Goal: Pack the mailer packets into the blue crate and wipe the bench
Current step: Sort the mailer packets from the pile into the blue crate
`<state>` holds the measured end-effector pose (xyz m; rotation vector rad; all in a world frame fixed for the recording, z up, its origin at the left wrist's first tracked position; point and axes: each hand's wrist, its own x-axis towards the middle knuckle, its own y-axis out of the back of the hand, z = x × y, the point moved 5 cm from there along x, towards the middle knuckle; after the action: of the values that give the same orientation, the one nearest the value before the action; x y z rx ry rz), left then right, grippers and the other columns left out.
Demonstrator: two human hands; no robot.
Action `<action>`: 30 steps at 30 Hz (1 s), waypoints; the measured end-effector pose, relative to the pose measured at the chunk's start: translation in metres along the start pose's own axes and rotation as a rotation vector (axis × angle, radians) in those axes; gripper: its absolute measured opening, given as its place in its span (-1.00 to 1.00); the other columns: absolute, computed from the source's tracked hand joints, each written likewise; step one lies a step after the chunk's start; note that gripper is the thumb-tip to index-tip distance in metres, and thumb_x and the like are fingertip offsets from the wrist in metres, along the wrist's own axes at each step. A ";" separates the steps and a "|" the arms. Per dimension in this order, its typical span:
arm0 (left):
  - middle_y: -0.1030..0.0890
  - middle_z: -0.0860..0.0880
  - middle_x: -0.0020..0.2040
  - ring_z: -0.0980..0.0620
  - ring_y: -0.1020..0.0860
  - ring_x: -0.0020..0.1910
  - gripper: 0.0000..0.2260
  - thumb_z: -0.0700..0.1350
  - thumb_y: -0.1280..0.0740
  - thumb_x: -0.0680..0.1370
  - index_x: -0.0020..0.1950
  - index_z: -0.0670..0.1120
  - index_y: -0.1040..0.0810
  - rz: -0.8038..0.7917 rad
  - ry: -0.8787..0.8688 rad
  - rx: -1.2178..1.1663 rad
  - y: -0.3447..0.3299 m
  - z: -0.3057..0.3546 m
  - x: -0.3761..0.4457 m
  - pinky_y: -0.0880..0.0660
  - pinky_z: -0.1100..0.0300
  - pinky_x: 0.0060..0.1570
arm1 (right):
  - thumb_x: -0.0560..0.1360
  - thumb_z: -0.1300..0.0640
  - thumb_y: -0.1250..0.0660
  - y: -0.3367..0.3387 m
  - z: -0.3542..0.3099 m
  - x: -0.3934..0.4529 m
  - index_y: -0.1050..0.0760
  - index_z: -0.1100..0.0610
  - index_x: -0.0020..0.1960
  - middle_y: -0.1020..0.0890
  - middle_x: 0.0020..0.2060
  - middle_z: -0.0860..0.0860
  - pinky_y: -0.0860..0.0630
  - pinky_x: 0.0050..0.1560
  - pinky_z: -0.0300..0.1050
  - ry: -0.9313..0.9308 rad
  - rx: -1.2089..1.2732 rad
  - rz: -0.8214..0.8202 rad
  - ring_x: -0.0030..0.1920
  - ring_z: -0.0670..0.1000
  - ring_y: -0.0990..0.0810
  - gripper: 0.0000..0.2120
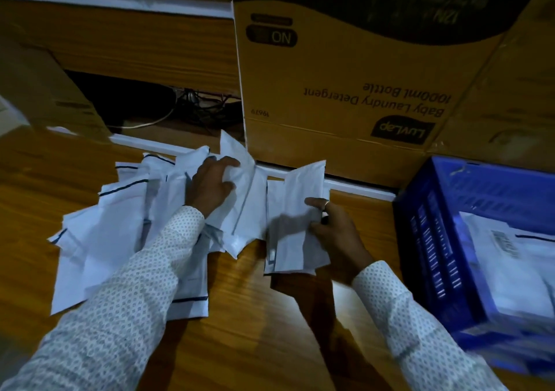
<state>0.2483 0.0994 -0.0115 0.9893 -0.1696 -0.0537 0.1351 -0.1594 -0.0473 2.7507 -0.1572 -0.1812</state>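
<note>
My left hand (211,188) grips one white plastic mailer packet (240,180) atop the pile on the wooden worktop (246,315), my right hand (333,225) pinches a small stack of packets (295,234) beside the blue slatted plastic crate (432,240).

Packets (120,240) left on bench (240,315); crate (450,198) right; carton (345,90) behind.

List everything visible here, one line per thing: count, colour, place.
Loose mailer packets: a pile, exact count unclear, white, on the bench left of centre.
Held packets: a few, white, in the right grip.
Crate: one, blue, right, with white packets inside.
Cardboard box: one printed, tan, behind the pile.
Cables: several, dark, in the back gap.
Bench: wooden.
Left hand: gripping a packet in the pile.
Right hand: pinching the held packets.
</note>
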 end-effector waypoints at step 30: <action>-0.37 -0.06 0.49 -0.06 -0.49 0.36 -0.38 -0.35 -0.37 0.55 0.57 -0.14 -0.24 -0.444 -0.285 -0.603 -0.109 0.416 -0.101 -0.58 0.09 0.17 | 0.55 0.28 -0.36 0.409 0.016 -0.094 -0.46 -0.04 0.38 -0.51 0.30 -0.02 -0.59 0.12 -0.01 0.085 -0.258 0.300 0.14 0.02 -0.59 -0.54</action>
<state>0.0830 -0.2924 0.1089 0.3964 -0.1767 -0.6198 0.0052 -0.5294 0.1021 2.4377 -0.4840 -0.0018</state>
